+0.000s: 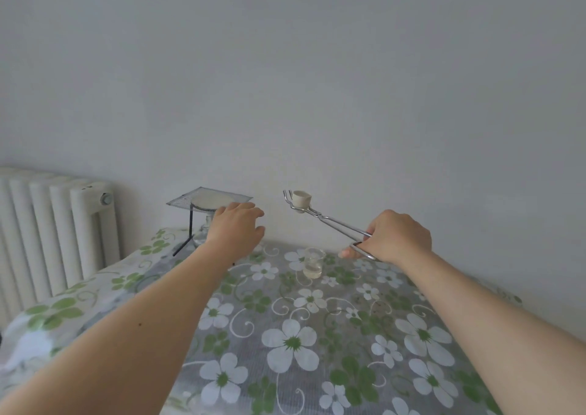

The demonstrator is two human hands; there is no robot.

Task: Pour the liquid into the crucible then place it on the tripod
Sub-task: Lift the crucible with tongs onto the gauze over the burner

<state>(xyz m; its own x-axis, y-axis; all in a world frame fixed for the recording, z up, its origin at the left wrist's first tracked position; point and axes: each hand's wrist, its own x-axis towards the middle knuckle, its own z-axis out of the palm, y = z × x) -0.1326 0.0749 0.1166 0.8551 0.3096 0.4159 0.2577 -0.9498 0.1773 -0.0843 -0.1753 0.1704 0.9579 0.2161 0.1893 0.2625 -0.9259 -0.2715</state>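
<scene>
Crucible (301, 197) in right-hand tongs (329, 222)

- Ahead of you stands a plain pale grey-white wall (317, 81), bare and evenly lit, filling most of the view.
- At your left, a white ribbed radiator (47, 234) stands against that wall, with a grey valve cap (106, 198) at its upper right end.
- The counter (317, 335) runs up to the wall and lies just beside the radiator.
- A tablecloth (295, 345) covers it, grey with white flowers and green leaves.
- The light is soft and diffuse, and shadows are faint.
</scene>
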